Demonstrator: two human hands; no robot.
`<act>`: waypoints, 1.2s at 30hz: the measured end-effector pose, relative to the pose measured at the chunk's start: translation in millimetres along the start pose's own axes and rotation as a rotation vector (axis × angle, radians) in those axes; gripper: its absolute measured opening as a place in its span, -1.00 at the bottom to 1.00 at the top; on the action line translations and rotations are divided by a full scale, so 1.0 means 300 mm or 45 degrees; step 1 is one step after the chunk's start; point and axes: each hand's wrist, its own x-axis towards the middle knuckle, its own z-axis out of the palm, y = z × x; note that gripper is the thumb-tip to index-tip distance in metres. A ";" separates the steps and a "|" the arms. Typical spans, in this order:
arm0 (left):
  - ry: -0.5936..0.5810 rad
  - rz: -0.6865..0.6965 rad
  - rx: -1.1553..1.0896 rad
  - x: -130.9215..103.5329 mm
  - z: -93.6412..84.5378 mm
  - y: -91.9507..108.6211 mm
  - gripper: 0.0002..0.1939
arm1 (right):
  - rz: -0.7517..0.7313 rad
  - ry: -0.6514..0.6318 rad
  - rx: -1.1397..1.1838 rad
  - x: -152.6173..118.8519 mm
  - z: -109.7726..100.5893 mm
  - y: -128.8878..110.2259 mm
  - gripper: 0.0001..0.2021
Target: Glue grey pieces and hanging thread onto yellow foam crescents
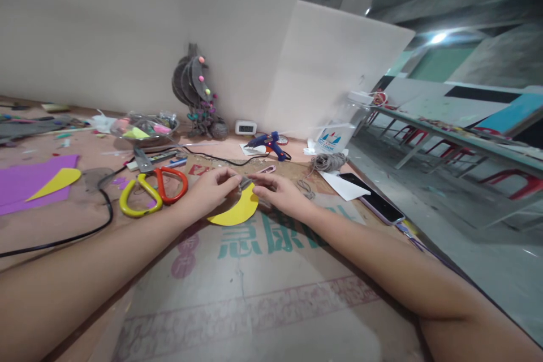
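Note:
A yellow crescent cutout [238, 214] is held low over the printed cardboard, its curved side toward me. Some grey material, possibly yarn, covers its upper tip between my fingertips; the detail is too small to make out. My left hand [215, 185] is closed in a pinch at this grey-covered tip. On the other side, my right hand [283, 194] pinches the crescent's upper right edge between thumb and fingers. Just left of my left wrist lie scissors [142, 197] with one yellow and one red-orange handle loop.
Behind my hands are a blue glue gun [271, 144], a small digital clock [246, 127] and a grey hanging ornament [190, 82]. Grey yarn [328, 162] and a phone [375, 201] lie right. Purple sheets [42, 178], a bowl [146, 134] and a black cable [109, 212] lie left.

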 end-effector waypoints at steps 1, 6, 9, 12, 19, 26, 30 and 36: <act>0.000 -0.003 -0.001 -0.001 0.000 0.002 -0.76 | 0.017 -0.013 0.001 0.002 0.000 0.002 -0.71; -0.005 -0.023 -0.023 -0.001 0.004 0.005 -0.77 | 0.051 0.076 0.009 0.008 -0.004 0.015 -0.80; 0.006 -0.041 -0.045 0.000 0.005 0.002 -0.77 | -0.011 0.204 -0.073 0.002 -0.012 0.012 -0.78; 0.033 -0.061 -0.058 0.002 0.004 0.000 -0.77 | -0.191 0.322 -0.210 -0.018 -0.029 -0.017 -0.81; 0.092 -0.070 -0.098 0.009 0.000 -0.008 -0.75 | -0.570 0.214 -0.539 -0.032 -0.090 -0.085 -0.70; 0.105 -0.113 -0.138 0.005 0.007 0.007 -0.76 | -0.167 0.499 -0.489 0.069 -0.212 0.066 -0.79; 0.093 -0.120 -0.150 0.004 0.007 0.009 -0.76 | -0.017 0.417 -0.458 0.086 -0.258 0.143 -0.83; 0.077 -0.042 -0.090 0.020 -0.001 -0.034 -0.76 | -0.007 0.401 -0.563 0.079 -0.274 0.142 -0.84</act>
